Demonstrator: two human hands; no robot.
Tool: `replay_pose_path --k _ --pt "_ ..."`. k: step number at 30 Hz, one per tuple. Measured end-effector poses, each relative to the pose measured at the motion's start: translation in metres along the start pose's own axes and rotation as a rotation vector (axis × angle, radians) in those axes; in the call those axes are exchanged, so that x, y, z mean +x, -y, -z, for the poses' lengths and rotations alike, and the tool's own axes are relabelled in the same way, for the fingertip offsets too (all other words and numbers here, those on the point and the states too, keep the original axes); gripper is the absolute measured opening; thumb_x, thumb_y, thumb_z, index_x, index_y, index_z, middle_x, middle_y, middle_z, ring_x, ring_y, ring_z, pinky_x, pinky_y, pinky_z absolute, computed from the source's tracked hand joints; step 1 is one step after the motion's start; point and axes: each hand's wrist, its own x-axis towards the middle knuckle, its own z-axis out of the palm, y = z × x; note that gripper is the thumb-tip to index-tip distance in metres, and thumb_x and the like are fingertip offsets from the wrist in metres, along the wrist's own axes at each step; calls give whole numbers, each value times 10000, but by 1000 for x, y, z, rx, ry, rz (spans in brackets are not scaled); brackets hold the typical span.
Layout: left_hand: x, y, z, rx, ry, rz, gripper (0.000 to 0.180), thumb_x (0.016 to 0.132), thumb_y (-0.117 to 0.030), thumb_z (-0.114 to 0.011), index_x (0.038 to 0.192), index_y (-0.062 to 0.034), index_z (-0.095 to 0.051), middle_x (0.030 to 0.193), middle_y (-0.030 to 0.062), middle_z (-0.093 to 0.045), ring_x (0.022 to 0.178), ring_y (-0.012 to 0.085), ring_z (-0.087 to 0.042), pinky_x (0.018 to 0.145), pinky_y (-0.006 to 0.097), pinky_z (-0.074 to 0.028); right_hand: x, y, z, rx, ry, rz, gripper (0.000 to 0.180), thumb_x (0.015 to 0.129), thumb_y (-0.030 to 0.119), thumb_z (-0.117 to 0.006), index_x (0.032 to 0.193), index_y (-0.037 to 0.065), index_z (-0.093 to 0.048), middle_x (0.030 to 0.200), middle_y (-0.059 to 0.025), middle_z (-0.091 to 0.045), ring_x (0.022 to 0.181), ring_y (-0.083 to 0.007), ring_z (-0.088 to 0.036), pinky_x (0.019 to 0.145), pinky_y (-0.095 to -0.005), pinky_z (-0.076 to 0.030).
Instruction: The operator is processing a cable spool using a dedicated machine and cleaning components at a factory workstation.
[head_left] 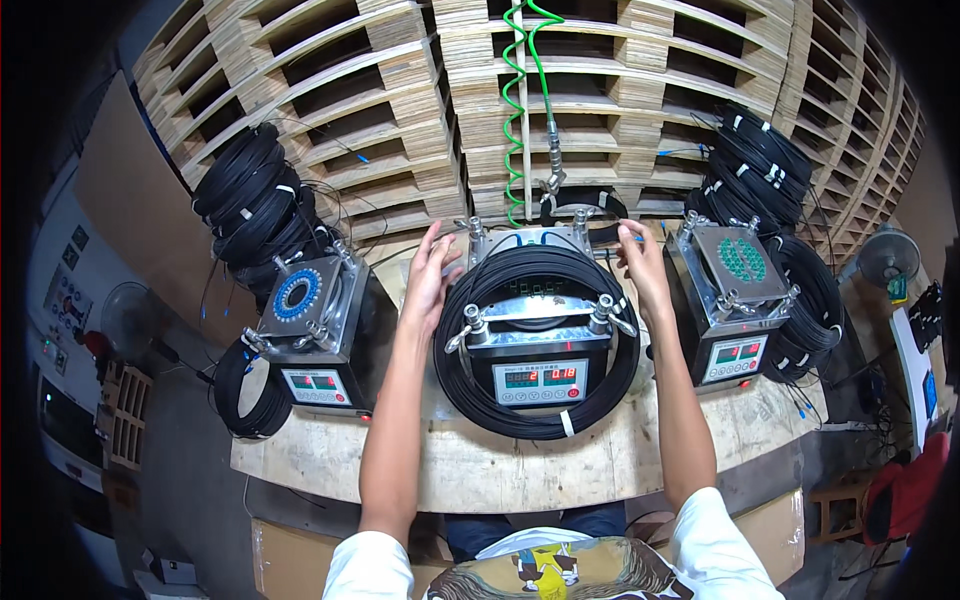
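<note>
A black cable coil (540, 415) lies flat around the middle metal machine (538, 345) on the wooden bench (480, 465), a slightly oval ring whose longer axis runs left to right; a white tie band sits on its near arc. The left hand (432, 270) rests with fingers spread on the coil's upper left arc. The right hand (640, 262) curls over the upper right arc, fingertips on the cable (whether it pinches, I cannot tell). Similar machines stand at either side.
</note>
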Motion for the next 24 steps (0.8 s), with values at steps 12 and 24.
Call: replay_pose_path --k 12,24 --pt "-108 -17 -36 965 -396 -483 458 1073 -323 -389 1094 5 -708 880 260 -702 806 435 -671 755 468 -503 -116 22 -9 -417 -401 402 222 996 152 -578 1159 24 -659 674 -105 -594 555 -165 -540 544 -344 -432" --pt "-101 -5 -13 1368 -189 -1321 449 876 -73 -704 1314 -59 -608 572 22 -451 502 210 -424 615 357 -333 -114 30 -18 -312 -347 248 347 988 108 -538 1324 76 -614 708 -142 -648 533 -216 -529 569 -367 -430"
